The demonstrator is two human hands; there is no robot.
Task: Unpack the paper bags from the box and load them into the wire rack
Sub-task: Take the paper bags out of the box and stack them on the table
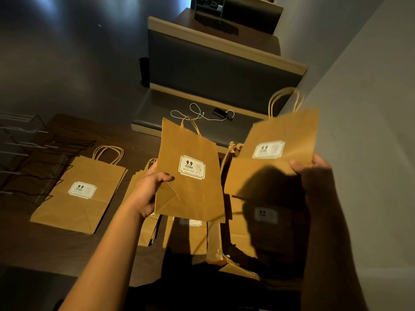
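Head view: from nine o'clock to three, the wire rack (33, 153) is seen bare, one paper bag (190, 173) is pinched by the left hand (147, 191) and another (276, 151) by the right hand (314, 164), above the box (224, 254), so unpacking is judged underway and racking next.

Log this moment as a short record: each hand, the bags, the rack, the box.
left hand: grips the middle bag by its left edge, sticker facing the camera
right hand: holds the right bag by its right edge
table bag: lies flat on the table, beside the rack
rack: at far left, no bags seen in it
box: open, in shadow under the held bags, more bags inside
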